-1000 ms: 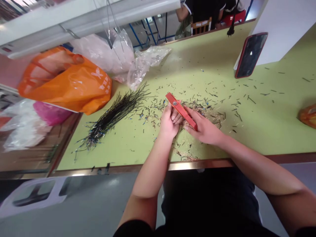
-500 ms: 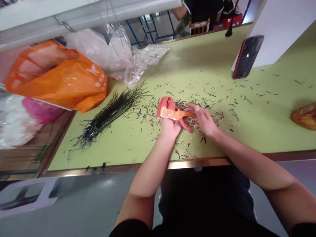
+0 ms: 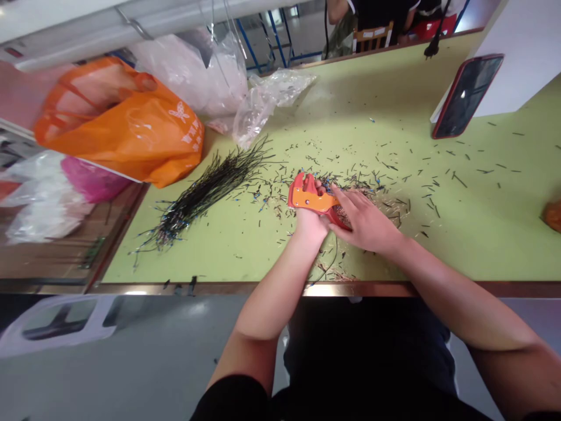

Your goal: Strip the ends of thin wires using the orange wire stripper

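Note:
A red and orange hand tool [image 3: 313,200], like a wire stripper, lies across my hands above the green table [image 3: 219,251]. My left hand [image 3: 312,225] is closed round it from below, its fingertips partly showing behind the tool. At the handles is my right hand [image 3: 370,222], with fingers over the upper handle and the thumb by the lower one. A thin black wire [image 3: 335,257] curves down below the hands to the table edge. Short black offcuts and copper strands [image 3: 397,210] lie around. To the left rests a bundle of black wires [image 3: 210,187] with blue ends.
An orange bag [image 3: 144,131] and clear plastic bags [image 3: 258,108] stand at the back left. A phone [image 3: 467,96] leans on a white post [image 3: 521,70] at the back right. An orange object [image 3: 553,215] is at the right edge. People sit beyond the table.
My right hand has moved in over the tool's handles and closed on them. A black wire now hangs below the hands. The view has shifted, so the surroundings appear further right.

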Demonstrator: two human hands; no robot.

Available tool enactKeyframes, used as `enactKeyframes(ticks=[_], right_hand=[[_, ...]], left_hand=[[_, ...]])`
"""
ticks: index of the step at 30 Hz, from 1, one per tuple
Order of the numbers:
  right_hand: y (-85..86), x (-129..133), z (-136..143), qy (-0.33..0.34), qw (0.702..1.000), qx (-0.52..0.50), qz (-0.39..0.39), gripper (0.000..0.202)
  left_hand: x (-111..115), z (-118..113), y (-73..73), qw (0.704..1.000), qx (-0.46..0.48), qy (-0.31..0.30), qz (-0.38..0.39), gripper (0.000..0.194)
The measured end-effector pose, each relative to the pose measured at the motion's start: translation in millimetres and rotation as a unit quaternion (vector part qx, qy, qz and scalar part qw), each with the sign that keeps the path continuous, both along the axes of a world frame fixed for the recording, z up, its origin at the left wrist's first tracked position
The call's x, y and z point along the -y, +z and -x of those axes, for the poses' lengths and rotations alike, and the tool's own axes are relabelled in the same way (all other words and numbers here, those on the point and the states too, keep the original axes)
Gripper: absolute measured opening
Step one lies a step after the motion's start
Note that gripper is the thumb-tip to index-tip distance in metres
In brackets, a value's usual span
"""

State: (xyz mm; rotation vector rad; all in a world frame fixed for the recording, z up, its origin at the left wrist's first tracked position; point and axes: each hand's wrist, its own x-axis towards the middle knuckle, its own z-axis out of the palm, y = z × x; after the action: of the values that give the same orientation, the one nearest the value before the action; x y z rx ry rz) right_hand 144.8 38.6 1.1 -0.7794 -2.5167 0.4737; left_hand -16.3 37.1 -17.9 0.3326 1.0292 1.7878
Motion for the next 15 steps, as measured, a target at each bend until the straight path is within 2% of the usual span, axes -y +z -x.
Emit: enactKeyframes(ticks=[2,5,9,11,12,15], right_hand=[[1.7,-1.4,-1.7,-0.011,1.000,-0.015,-0.013,0.077],[1.5,-7.4,-6.2,-0.034,0.998,-0.061,0.004,0.076],[-1.9,-17.6,-12.0,-0.040,0.977,-0.177,0.114,0.081],[-1.8,-21.7,-13.6,-0.007,0.942,-0.272,0.197,0.072],[-0.8,-23.5,-14.3,0.003,0.915,-0.321,0.244,0.064],[5.3,-28.2,-16.8,-0.015,0.806,-0.427,0.409,0.044]], left_hand=[[3.0,-3.5,10.2,0.999,0.032,-0.022,0.012,0.036],[10.8,-6.9,31.5,0.992,0.068,-0.102,0.029,0.043],[18.4,-6.6,52.8,0.985,0.047,-0.165,-0.007,0.039],[18.5,-4.4,54.4,0.985,0.007,-0.172,-0.024,0.035],[17.6,-3.0,52.9,0.985,-0.021,-0.168,-0.029,0.033],[13.4,1.6,42.0,0.982,-0.131,-0.128,-0.049,0.037]])
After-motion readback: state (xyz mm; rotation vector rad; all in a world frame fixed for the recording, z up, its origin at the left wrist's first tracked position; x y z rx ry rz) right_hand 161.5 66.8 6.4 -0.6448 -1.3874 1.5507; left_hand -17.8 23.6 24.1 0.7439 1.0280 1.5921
